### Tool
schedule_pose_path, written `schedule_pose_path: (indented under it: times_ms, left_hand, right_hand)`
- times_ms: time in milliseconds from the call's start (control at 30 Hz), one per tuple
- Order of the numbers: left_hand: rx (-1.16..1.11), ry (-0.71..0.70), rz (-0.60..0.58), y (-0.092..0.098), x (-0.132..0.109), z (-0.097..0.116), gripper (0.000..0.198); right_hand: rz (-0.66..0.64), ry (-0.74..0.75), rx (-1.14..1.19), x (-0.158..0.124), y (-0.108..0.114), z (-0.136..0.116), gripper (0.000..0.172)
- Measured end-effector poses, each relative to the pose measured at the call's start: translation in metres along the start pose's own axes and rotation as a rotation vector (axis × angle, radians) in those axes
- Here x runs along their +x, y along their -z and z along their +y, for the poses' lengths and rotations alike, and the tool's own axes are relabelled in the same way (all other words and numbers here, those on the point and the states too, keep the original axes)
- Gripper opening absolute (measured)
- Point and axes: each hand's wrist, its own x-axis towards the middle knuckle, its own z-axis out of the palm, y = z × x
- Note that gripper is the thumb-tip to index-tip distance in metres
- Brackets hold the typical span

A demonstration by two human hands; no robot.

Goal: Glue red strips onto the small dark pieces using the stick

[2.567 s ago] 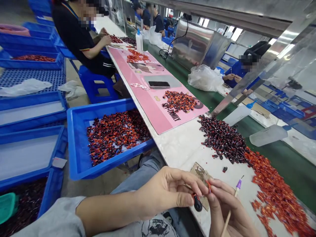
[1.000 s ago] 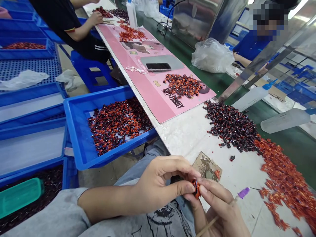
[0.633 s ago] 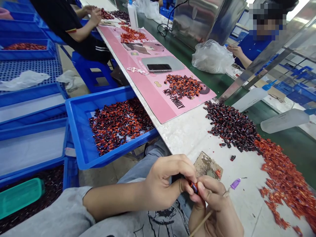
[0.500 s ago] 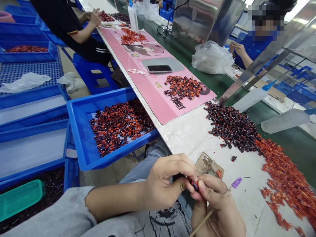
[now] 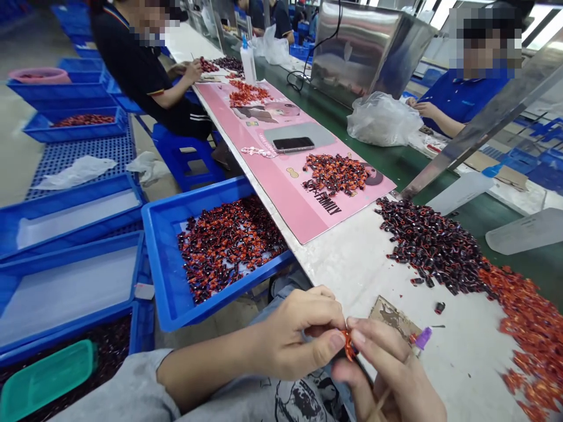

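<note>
Between my fingertips is a small orange and black piece [image 5: 349, 346], pinched by my left hand [image 5: 299, 334] from one side and by my right hand [image 5: 389, 363] from the other. My right hand also holds a thin stick with a purple tip [image 5: 423, 339] and a fine needle, angled across its palm. Just beyond the fingers lies a smeared brown plate [image 5: 393, 316] on the white table. Farther right are a pile of black pieces [image 5: 433, 243] and a pile of orange pieces [image 5: 534, 328].
A blue tray [image 5: 167, 293] of mixed pieces juts out left of the table. A pink mat [image 5: 285, 205] bears a phone [image 5: 293, 144] and more pieces. Plastic bottles [image 5: 461, 190] stand right. Two people sit nearby, one left [image 5: 145, 76], one across [image 5: 466, 97].
The view has shifted, so the table and trays appear lower and farther right. The piece between my fingers now shows more orange, and my right fingers have straightened somewhat.
</note>
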Motion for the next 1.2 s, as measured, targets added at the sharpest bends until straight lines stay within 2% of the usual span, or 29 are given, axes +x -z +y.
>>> schedule_pose_path:
  times_ms: [133, 233, 333, 567, 833, 1033, 1200]
  left_hand:
    - [0.124, -0.150, -0.005, 0.011, 0.007, 0.001, 0.026]
    - [0.198, -0.231, -0.045, 0.017, 0.010, 0.001, 0.019]
    - [0.214, -0.279, -0.057, 0.021, 0.011, 0.000, 0.014]
    - [0.255, -0.255, -0.075, 0.027, 0.016, -0.002, 0.006]
    - [0.353, -0.259, -0.117, 0.015, 0.024, -0.001, 0.012]
    - [0.448, -0.268, -0.175, 0.003, 0.032, -0.010, 0.017]
    - [0.391, -0.271, -0.222, -0.007, 0.038, -0.016, 0.028]
  right_hand:
    - [0.035, -0.164, 0.094, 0.006, -0.007, -0.003, 0.046]
    - [-0.106, -0.258, 0.207, 0.017, -0.013, -0.006, 0.044]
    - [-0.205, -0.263, 0.316, 0.028, -0.020, -0.007, 0.041]
    - [-0.133, -0.242, 0.395, 0.032, -0.026, -0.006, 0.034]
    - [-0.084, -0.201, 0.310, 0.026, -0.016, -0.001, 0.027]
    - [-0.079, -0.149, 0.075, 0.011, -0.005, 0.011, 0.024]
    - [-0.051, -0.130, -0.025, 0.000, 0.001, 0.020, 0.027]
